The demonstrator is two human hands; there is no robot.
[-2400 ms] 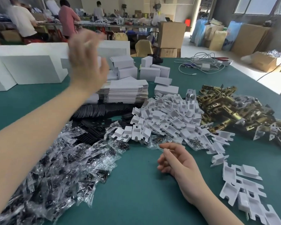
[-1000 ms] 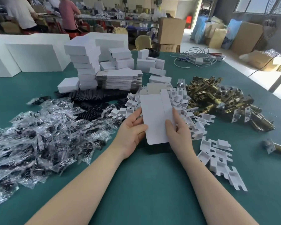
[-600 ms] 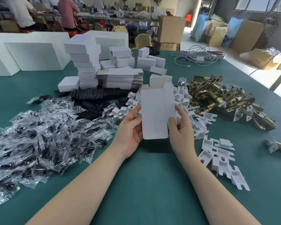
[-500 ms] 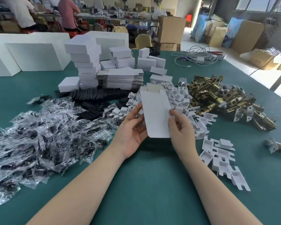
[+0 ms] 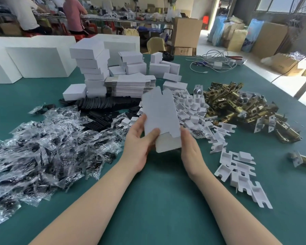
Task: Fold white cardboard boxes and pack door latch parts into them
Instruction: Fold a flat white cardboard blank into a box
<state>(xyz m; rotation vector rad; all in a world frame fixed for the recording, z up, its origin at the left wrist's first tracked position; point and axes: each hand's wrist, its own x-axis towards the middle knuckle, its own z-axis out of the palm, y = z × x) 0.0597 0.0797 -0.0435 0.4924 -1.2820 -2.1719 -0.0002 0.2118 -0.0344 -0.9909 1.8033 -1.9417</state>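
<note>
Left hand (image 5: 140,138) grips the flat white box blank (image 5: 160,114) at its lower left edge, thumb across the front face, fingers behind. Right hand (image 5: 190,147) holds the blank's lower right edge, fingers mostly hidden behind the card. Blank is held up above the green table (image 5: 166,200), tilted away, notched flaps at the top, bottom flap bent toward the camera.

Left to right on the table:
- big white cartons (image 5: 34,62) at far left rear.
- heap of clear plastic bags with dark parts (image 5: 42,147) covering the left side, reaching almost to the left hand.
- black flat plates (image 5: 104,105) in a spread behind the bags.
- tall leaning stack of folded white boxes (image 5: 92,68), one single box (image 5: 74,91) lying beside its base.
- stack of flat box blanks (image 5: 131,85) just right of that stack, behind the held blank.
- more folded small white boxes (image 5: 159,68) scattered behind.
- pile of white plastic inserts (image 5: 193,110) right of the held blank, some loose ones (image 5: 237,170) trailing near the right forearm.
- pile of brass door latches (image 5: 245,106) further right, one single latch (image 5: 302,160) lying apart near the right edge.
- white cables (image 5: 212,62) at far rear right.

Background: people at another workbench, brown cardboard cartons (image 5: 185,31) on the floor.
</note>
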